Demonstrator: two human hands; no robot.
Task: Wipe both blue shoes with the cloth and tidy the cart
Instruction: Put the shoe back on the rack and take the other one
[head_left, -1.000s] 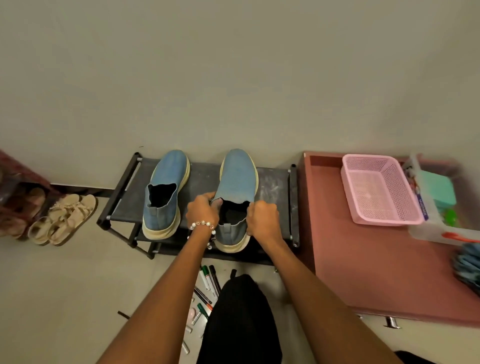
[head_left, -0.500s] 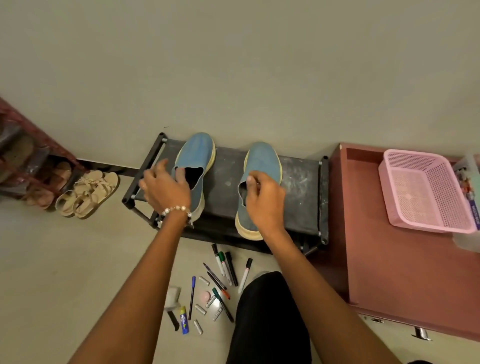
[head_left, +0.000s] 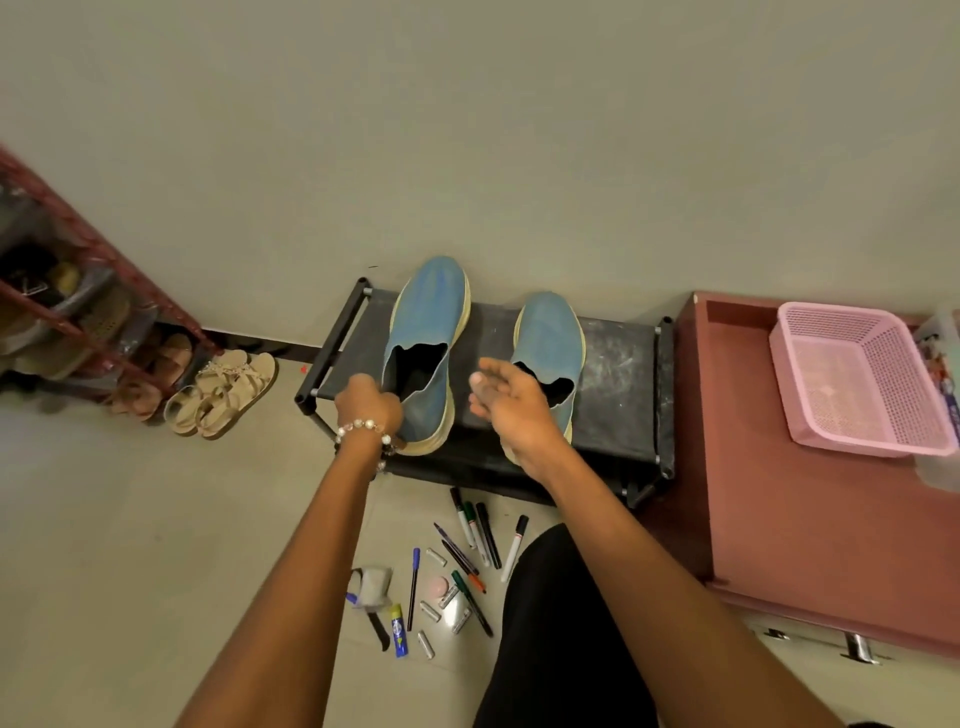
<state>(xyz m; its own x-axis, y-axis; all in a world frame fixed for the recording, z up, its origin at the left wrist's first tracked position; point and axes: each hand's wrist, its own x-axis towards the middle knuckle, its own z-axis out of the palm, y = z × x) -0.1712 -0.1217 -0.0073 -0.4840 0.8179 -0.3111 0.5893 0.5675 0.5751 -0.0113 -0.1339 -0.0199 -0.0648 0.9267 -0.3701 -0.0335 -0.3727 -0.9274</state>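
Left hand (head_left: 368, 402) now grips left blue shoe (head_left: 426, 348) at its collar; right hand (head_left: 511, 402) has released right blue shoe (head_left: 550, 338), fingers apart. Probably just arranging; no cloth visible.

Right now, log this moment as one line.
left hand: grips left blue shoe heel | right hand: open, over right blue shoe | shoes on black rack

I see two shoes (head_left: 427, 338) side by side on the rack (head_left: 618, 384) at centre frame, pens (head_left: 475, 540) on the floor below, basket (head_left: 857, 384) at right.
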